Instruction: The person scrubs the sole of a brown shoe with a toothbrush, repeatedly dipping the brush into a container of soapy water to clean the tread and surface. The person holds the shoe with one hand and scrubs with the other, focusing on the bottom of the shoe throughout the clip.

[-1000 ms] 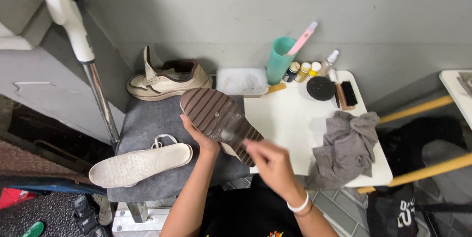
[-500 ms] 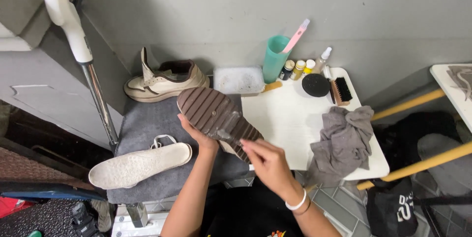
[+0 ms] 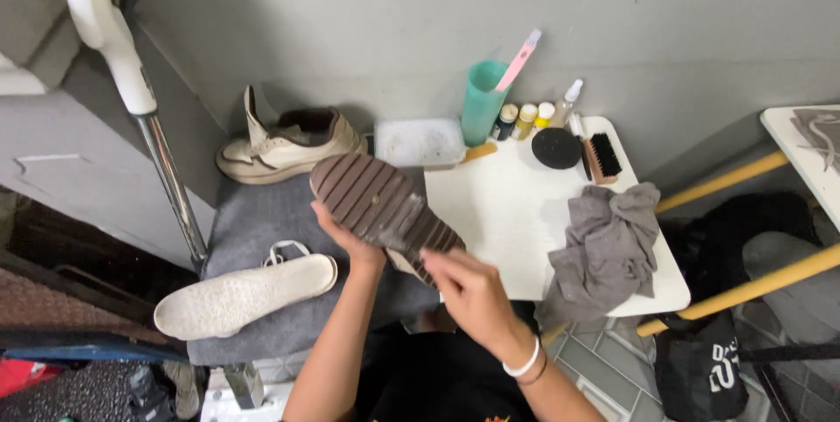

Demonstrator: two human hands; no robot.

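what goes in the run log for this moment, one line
left hand: holds shoe sole up | right hand: at heel end, tool unclear | insole on grey mat | rag on white table

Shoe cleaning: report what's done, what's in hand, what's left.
Done: the insole is out, lying on the grey mat. In hand: the left hand holds a shoe sole-up while the right hand works at its heel end; any tool is hidden. Left: the second shoe sits by the wall, untouched.
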